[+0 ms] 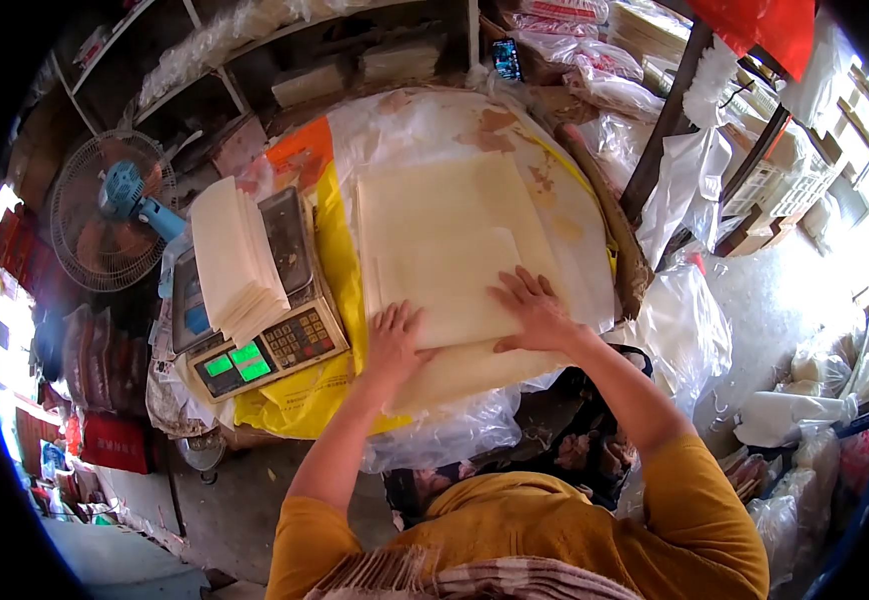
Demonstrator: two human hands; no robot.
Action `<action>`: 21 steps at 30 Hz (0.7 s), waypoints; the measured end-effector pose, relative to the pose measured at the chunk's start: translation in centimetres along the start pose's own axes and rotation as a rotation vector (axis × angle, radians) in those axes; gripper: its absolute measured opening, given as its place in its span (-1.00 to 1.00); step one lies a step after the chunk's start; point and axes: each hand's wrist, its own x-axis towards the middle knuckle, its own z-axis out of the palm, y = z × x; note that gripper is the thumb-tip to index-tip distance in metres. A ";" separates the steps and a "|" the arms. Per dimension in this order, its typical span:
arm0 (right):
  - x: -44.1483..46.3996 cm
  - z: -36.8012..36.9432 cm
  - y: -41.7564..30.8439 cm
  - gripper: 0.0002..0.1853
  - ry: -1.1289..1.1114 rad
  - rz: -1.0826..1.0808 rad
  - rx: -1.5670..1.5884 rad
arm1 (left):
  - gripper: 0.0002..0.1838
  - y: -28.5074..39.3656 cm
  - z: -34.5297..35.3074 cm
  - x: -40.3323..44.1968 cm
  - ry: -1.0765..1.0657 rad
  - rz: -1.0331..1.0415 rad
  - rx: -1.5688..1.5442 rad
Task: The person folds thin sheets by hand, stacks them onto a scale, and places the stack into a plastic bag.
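Note:
Thin cream-coloured sheets (445, 235) lie flat in a layered pile on the worktable in front of me. My left hand (395, 338) rests on the near left part of the pile, fingers forward and flat. On the near right part lies my right hand (535, 312), its fingers spread and pressing on the top sheet. The near edge of the sheets (480, 372) is folded or hangs toward my body. Left of the pile, a stack of folded cream sheets (235, 255) sits on a digital scale (305, 340) with lit green displays.
Yellow plastic (340, 250) lies between scale and sheets. A blue-hubbed fan (120, 195) stands at the left. Clear plastic bags (685, 320) hang at the table's right side. Shelves with packages (315, 85) run along the back, near a phone (506, 60).

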 end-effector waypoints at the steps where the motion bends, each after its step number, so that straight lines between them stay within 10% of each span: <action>1: 0.1 -0.7 0.6 -0.16 -0.021 -0.041 0.016 | -0.32 -1.4 -0.3 0.2 0.014 0.056 -0.043; 5: -2.1 -0.9 3.3 -0.34 0.047 -0.113 0.360 | -0.49 -1.9 -4.5 -0.1 -0.187 -0.339 -0.505; 8: -1.4 -0.3 4.0 -0.47 0.010 0.503 0.694 | -0.50 -2.7 -2.0 0.3 0.073 -0.594 -1.125; 12: 2.0 0.4 3.2 -0.52 0.110 0.618 0.319 | -0.40 -0.5 -0.7 4.3 0.357 -0.285 -0.141; 15: 3.7 -1.1 2.4 -0.44 -0.020 0.642 0.143 | -0.38 0.0 2.0 4.7 -0.028 -0.253 -0.133; 18: 3.8 0.4 1.5 -0.37 0.362 0.153 -0.193 | -0.33 0.3 3.4 4.1 0.050 -0.241 0.005; 21: 3.3 4.1 1.2 -0.39 0.308 0.165 -0.210 | -0.33 0.8 3.2 4.0 0.061 -0.240 -0.006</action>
